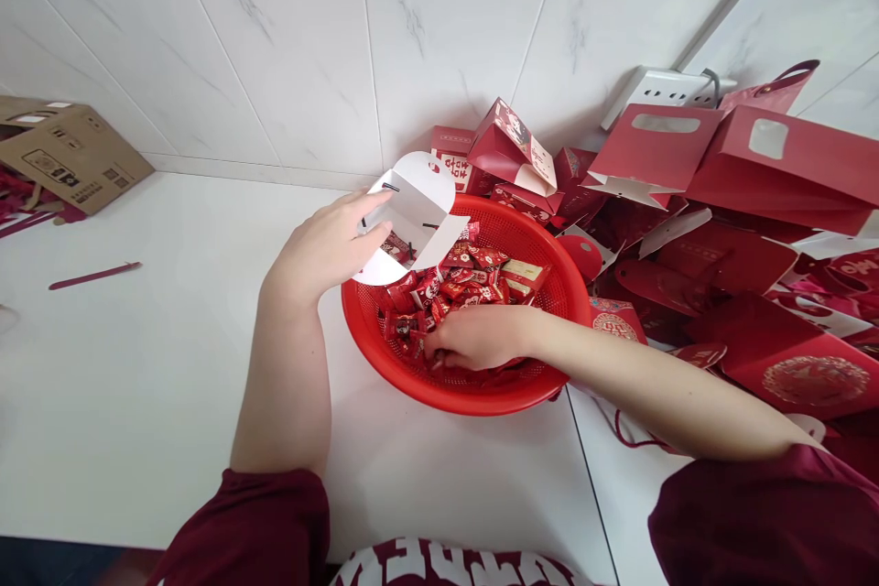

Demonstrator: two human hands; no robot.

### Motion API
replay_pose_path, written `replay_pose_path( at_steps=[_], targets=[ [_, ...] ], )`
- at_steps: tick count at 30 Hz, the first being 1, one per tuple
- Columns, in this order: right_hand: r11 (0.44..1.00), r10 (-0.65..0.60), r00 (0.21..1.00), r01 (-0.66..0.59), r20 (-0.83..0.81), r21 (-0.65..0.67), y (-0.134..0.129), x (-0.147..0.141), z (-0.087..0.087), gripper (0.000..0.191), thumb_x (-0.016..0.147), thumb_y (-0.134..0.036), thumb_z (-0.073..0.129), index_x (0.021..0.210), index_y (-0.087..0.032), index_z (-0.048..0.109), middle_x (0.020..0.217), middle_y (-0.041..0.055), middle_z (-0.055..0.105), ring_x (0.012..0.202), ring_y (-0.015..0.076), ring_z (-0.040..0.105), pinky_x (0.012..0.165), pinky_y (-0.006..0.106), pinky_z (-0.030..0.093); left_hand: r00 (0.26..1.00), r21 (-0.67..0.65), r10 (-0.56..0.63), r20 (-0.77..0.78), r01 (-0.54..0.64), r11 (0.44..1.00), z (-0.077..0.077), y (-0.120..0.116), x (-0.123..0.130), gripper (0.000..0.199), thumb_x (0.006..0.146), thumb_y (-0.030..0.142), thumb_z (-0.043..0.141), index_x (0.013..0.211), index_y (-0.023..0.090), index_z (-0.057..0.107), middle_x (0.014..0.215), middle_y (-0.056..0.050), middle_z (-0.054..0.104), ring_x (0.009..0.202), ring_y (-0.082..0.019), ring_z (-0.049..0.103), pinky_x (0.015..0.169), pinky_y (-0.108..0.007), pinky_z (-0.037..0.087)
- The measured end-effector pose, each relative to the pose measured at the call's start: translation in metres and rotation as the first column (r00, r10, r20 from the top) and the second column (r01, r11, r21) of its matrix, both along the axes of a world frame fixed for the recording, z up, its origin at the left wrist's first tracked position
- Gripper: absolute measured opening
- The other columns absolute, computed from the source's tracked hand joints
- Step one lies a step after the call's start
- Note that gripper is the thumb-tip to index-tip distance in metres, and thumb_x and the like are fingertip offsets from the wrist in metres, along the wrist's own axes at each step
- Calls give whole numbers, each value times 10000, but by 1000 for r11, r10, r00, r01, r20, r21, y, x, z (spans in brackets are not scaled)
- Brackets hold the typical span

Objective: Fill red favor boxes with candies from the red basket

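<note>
A red plastic basket [405, 392] filled with red-wrapped candies [473, 279] stands on the white table. My left hand [336, 243] grips the near-left side of an open candy box [429, 192], white inside, tilted over the basket's upper left rim. Some wrapped candy shows at the bottom of the box. Down in the basket, my right hand [473, 337] is among the candies with its fingers curled. Its fingertips are partly hidden, so I cannot make out what they hold.
Red gift boxes [512, 151] and a heap of red folded cartons [721, 238] crowd the right side. A white power strip [663, 90] lies by the wall. At the far left sit a cardboard box [75, 156] and a thin dark-red strap [94, 276].
</note>
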State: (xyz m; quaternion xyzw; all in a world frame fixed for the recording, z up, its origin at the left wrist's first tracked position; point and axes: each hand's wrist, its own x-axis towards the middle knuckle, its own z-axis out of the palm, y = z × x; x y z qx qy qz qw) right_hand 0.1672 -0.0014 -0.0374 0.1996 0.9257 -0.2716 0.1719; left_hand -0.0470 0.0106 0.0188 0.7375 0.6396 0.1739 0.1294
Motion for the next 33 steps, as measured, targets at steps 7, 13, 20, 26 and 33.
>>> replay_pose_path(
  at_steps=[7, 13, 20, 26, 33],
  targets=[
    [836, -338, 921, 201, -192, -511, 3, 34, 12, 237, 1018, -247, 416, 1071, -159, 630, 999, 61, 713, 858, 152, 661, 784, 260, 509, 1000, 43, 6, -5, -6, 999, 0, 2, 3, 552, 955, 455, 461, 1499, 362, 470, 1519, 32, 512, 1219, -297, 592, 997, -438, 494],
    [948, -234, 930, 154, -284, -279, 0, 43, 16, 268, 1007, -199, 440, 1145, -158, 666, 1035, 56, 711, 876, 156, 615, 824, 270, 471, 999, 76, -47, 13, 46, 996, 1, 0, 8, 555, 959, 428, 477, 1508, 344, 463, 1532, 20, 493, 1285, -305, 546, 1083, -446, 451],
    [977, -179, 941, 135, -287, -165, -8, 42, 28, 333, 1000, -157, 438, 1209, -179, 696, 1153, 62, 736, 994, 177, 666, 884, 288, 478, 991, 63, -126, 33, 124, 990, 4, -4, 12, 530, 935, 383, 499, 1464, 406, 509, 1540, 59, 481, 1094, -252, 647, 964, -401, 531],
    [910, -394, 890, 412, -227, 36, 3, 63, 47, 217, 929, -228, 581, 1088, -205, 727, 1038, 33, 756, 906, 183, 687, 820, 282, 487, 998, 102, 39, 58, -44, 994, 7, -2, 7, 547, 921, 441, 515, 1463, 374, 522, 1481, 37, 552, 1045, -272, 672, 920, -411, 541],
    [770, -403, 859, 505, -316, 390, 11, 41, 43, 266, 950, -148, 477, 1105, -165, 692, 1125, 105, 710, 1020, 229, 655, 850, 309, 460, 997, 109, 54, 48, -59, 992, 8, -1, 4, 550, 925, 438, 496, 1467, 348, 524, 1514, 41, 517, 1239, -310, 592, 1055, -443, 464]
  ],
)
